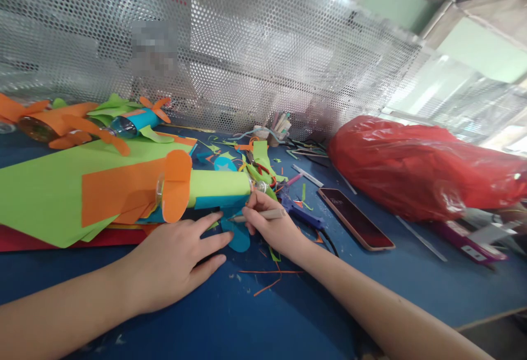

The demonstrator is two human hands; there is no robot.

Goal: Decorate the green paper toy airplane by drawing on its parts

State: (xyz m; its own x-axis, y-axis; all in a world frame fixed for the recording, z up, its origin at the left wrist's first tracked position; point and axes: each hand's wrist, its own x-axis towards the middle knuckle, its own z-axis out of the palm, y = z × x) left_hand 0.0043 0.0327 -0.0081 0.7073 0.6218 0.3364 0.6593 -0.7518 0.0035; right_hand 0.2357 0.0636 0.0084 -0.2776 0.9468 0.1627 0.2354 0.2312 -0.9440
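Note:
My left hand (185, 258) lies with its fingers spread, the fingertips at the left edge of a blue paper cutout with rounded lobes (241, 239). In my right hand (269, 223) is a slim greyish pen (269, 214), its tip pointing left onto the blue paper. Just beyond both hands a plastic bottle wrapped in light green paper (220, 184) lies on its side, with a blue strip along its near edge. Orange rounded paper blades (177, 186) stand at its left end. Its right end is partly hidden by my right hand.
Green paper sheets (49, 184) and orange paper (119, 192) are stacked at left, with paper-wrapped bottles (140, 123) behind. Paper scraps, scissors (267, 170) and a purple glue gun (302, 213) lie beyond my right hand. A phone (356, 220) and red plastic bag (411, 168) sit right.

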